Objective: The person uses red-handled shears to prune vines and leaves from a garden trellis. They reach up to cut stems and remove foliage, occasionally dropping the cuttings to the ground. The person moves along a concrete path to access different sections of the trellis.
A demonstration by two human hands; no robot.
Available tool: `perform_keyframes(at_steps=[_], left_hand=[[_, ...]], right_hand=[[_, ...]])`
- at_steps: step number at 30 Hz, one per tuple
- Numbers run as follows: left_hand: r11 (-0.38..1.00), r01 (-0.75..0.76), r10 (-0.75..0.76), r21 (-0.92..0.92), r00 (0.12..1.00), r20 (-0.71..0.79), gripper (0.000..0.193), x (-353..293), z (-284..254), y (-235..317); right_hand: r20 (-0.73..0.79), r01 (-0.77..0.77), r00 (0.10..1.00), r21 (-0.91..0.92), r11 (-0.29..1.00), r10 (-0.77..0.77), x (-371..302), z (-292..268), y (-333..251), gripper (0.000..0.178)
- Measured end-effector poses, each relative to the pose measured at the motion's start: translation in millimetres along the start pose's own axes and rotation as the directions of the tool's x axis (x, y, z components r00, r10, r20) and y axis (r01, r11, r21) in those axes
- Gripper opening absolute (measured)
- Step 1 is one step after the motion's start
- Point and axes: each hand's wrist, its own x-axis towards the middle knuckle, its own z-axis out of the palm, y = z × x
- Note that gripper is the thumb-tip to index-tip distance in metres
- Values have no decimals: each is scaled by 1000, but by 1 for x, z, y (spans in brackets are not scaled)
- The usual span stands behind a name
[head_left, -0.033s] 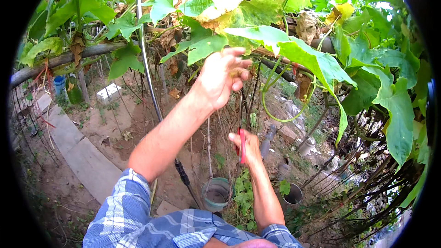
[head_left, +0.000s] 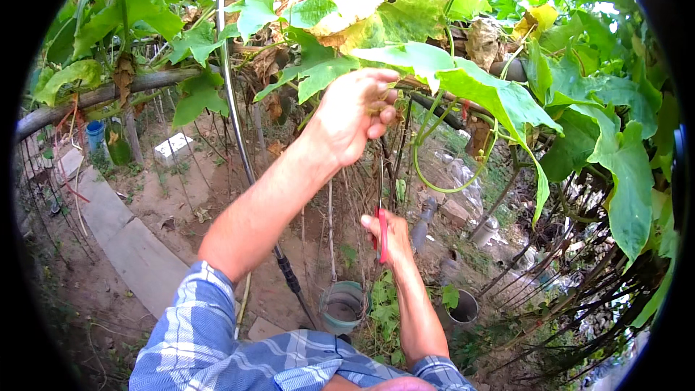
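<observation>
Raised among the vine leaves is my left hand [head_left: 351, 116], its fingers curled in beneath a large green leaf [head_left: 499, 98]. Whatever lies between those fingers is too small and hidden to make out. Below it, my right hand [head_left: 397, 237] grips a pair of scissors [head_left: 382, 235] by the red handles. The thin blades point upward and end a little under my left hand. A pale green stem [head_left: 443, 190] hangs in a loop just right of my left fingers, apart from the blades.
A shiny pole [head_left: 237, 119] slants down left of my left arm. A wooden beam [head_left: 108, 93] crosses beneath the foliage. On the ground are a green bucket [head_left: 339, 324], a dark pot [head_left: 465, 308], stone slabs [head_left: 152, 261] and a white block [head_left: 174, 149]. Dry stalks [head_left: 579, 304] crowd the right.
My right hand has dropped slightly with the scissors. My left fingers have drawn a little closer together; the hand is nearly where it was.
</observation>
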Motion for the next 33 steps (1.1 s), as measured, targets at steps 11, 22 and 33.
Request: perform_keyframes(at_steps=[11, 22, 33], left_hand=[[-923, -169, 108, 347, 750, 652, 44, 96, 2, 85], [-842, -43, 232, 538, 872, 432, 30, 81, -18, 141], [-894, 125, 233, 430, 950, 209, 49, 83, -3, 138]], right_hand=[[39, 48, 998, -28, 998, -47, -30, 16, 3, 40], [78, 233, 967, 126, 964, -244, -15, 15, -69, 38], [72, 250, 961, 186, 950, -267, -11, 34, -89, 34]])
